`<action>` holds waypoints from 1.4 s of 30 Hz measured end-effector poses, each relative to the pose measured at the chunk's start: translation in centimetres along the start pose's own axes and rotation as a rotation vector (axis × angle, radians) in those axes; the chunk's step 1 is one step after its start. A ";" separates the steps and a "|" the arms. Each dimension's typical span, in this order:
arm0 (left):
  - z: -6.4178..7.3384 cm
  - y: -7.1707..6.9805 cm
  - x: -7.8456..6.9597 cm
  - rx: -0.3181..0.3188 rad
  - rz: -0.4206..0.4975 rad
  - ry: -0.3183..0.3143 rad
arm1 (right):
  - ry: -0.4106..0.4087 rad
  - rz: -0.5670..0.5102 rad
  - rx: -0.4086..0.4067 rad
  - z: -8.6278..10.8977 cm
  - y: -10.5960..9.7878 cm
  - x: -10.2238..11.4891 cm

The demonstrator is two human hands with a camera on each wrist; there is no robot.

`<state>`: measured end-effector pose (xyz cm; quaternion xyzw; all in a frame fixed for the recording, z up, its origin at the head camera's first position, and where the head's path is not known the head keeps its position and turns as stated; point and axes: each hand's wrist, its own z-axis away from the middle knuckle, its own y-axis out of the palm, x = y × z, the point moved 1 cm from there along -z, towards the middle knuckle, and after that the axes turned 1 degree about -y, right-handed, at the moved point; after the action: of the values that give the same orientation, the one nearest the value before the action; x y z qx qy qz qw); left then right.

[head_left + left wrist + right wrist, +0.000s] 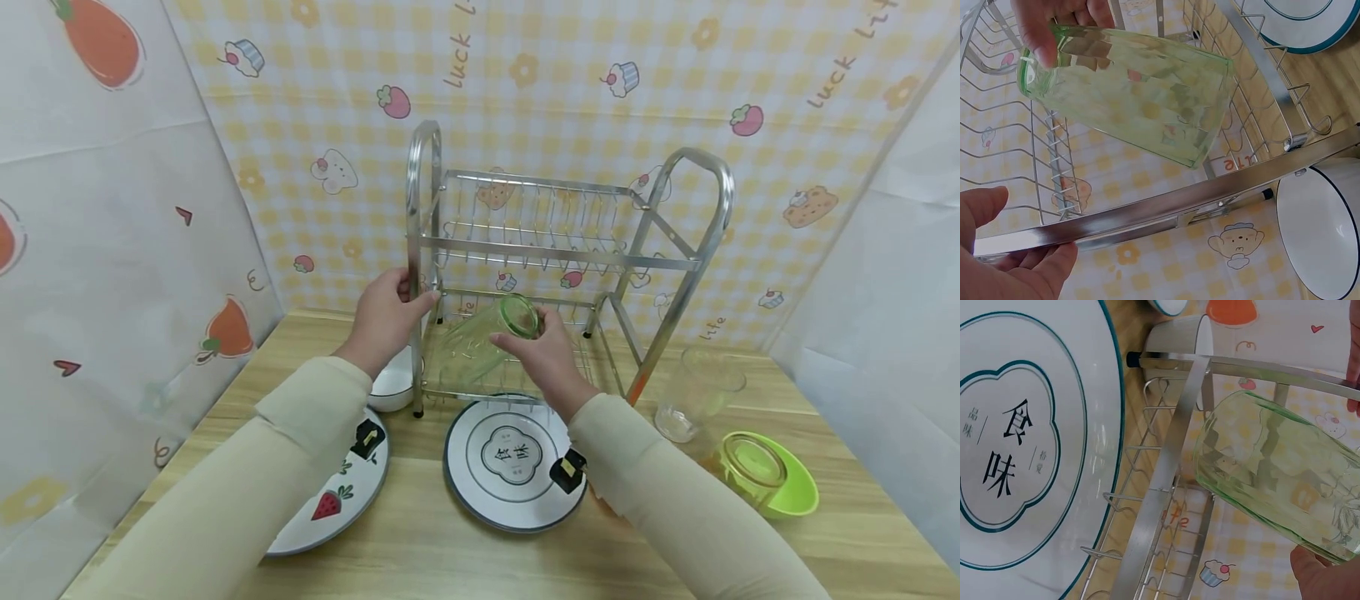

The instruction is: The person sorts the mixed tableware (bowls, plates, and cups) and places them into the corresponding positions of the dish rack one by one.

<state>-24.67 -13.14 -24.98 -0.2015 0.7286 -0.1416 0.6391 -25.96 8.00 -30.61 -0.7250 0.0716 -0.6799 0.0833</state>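
While the left hand grips an upright of the metal dish rack, the right hand pinches one end of a tilted green glass, which extends leftward from its fingers. Nearer the wearer than that hand lies a white plate.

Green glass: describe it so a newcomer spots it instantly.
In the head view, find the two-tier metal rack. By its lower tier, the right hand holds the green glass tilted. Clear glassware and an amber glass sit right of the rack; it's the only green glass.
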 end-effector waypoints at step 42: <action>-1.0 0.0 0.6 -0.016 -0.061 0.077 | -0.074 0.184 0.083 -3.0 3.7 -0.8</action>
<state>-25.77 -13.48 -25.39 -0.2231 0.7473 -0.1630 0.6043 -29.01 4.52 -32.03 -0.7358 0.1066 -0.6447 0.1780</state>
